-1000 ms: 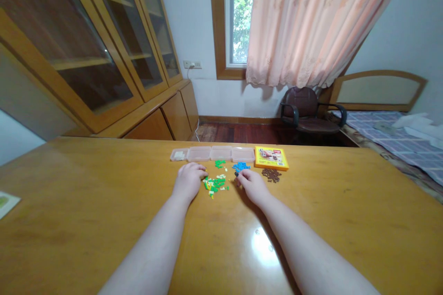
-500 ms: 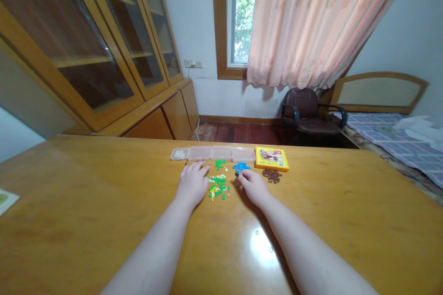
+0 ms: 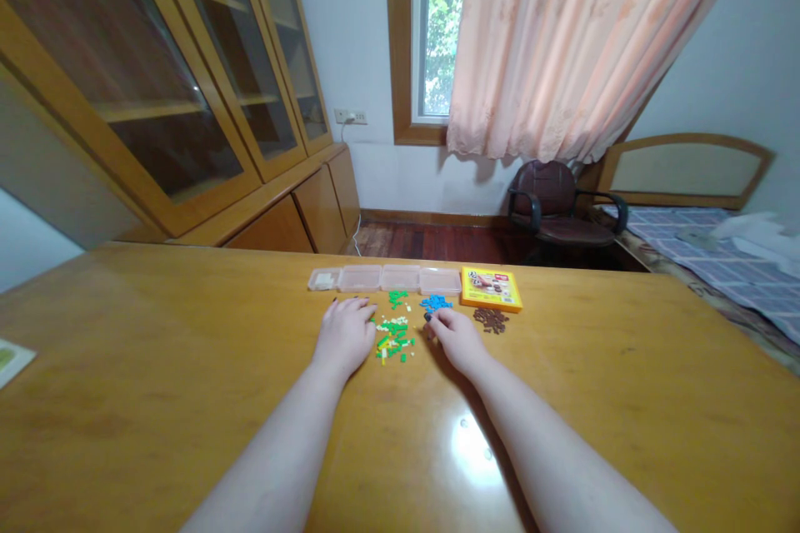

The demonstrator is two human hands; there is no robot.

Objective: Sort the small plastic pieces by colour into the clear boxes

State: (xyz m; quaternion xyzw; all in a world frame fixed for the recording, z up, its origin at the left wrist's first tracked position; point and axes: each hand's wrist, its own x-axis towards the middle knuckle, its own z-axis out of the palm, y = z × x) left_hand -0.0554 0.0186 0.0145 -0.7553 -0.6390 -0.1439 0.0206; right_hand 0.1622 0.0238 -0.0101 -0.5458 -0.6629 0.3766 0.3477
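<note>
Both of my hands rest on a wooden table around a scatter of tiny building bricks. My left hand lies palm down with fingers stretched out, just left of a mixed pile of green, yellow and white bricks. My right hand sits to the right of that pile with its fingers curled; a small dark piece shows at its fingertips, near a blue brick pile. A smaller green pile lies beyond.
A row of clear plastic trays and a yellow box stand behind the piles, with brown bricks to the right. A paper lies at the table's left edge. Cabinets, a chair and a bed stand beyond.
My left hand went from curled over the mixed pile to stretched flat, shifting slightly left of it. The bricks there are spread a little differently. My right hand stayed put.
</note>
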